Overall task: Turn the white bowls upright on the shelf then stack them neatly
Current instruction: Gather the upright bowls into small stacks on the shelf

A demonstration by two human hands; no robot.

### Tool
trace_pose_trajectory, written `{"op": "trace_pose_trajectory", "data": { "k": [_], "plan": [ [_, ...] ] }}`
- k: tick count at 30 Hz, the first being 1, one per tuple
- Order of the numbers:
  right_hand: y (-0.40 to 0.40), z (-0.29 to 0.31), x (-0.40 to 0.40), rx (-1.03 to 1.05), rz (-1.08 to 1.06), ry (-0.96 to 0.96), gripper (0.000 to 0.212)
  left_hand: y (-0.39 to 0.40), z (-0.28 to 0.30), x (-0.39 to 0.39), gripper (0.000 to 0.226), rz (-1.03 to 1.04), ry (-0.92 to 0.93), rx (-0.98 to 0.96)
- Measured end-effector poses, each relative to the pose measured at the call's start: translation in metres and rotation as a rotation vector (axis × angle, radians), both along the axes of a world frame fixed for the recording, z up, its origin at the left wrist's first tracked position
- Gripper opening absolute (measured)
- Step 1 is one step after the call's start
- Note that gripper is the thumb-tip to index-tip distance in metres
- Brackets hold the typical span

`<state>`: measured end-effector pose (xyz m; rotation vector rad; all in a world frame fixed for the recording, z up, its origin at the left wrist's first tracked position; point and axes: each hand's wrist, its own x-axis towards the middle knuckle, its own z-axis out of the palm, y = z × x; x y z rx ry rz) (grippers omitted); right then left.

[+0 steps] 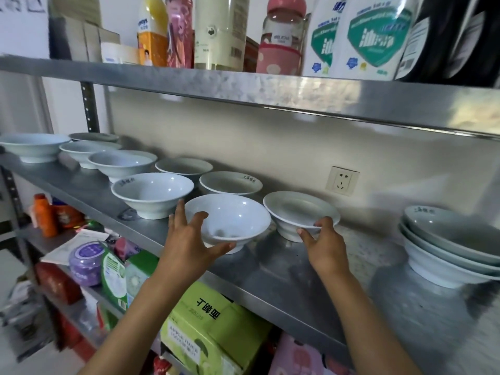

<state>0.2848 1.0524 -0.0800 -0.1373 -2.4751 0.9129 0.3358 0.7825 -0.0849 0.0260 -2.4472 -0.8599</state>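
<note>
Several white bowls stand upright on the steel shelf (292,282). My left hand (186,244) holds the front middle bowl (232,215), fingers over its near rim and thumb under its foot; the bowl tips toward me. To its right, my right hand (324,247) pinches the near rim of another white bowl (297,207), thumb on top and fingers beneath. A stack of three bowls (446,247) sits at the far right. More single bowls, such as a front-left one (151,190), line the shelf to the left and behind.
The upper shelf (270,87) hangs low overhead, loaded with bottles and detergent pouches. A wall socket (342,180) sits behind the bowls. Below are a green juice carton (213,331), packets and a purple jar. Bare shelf lies between my right hand and the stack.
</note>
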Motion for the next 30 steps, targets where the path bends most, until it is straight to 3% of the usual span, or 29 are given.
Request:
{"op": "trace_pose_trajectory", "data": {
  "k": [4, 16, 25, 30],
  "plan": [
    [0.003, -0.003, -0.002, -0.078, 0.018, 0.031, 0.038, 0.002, -0.008, 0.003, 0.080, 0.045, -0.034, 0.078],
    [0.001, 0.000, -0.001, -0.241, 0.023, 0.207, 0.032, 0.000, -0.013, 0.006, 0.061, -0.067, 0.113, 0.501],
    [-0.030, 0.035, -0.013, -0.286, 0.026, 0.391, 0.031, -0.031, 0.049, 0.006, 0.059, -0.163, 0.236, 0.631],
    [-0.062, 0.053, -0.043, -0.258, 0.064, 0.380, 0.032, -0.069, 0.078, -0.002, 0.054, -0.177, 0.282, 0.742]
  ]
}}
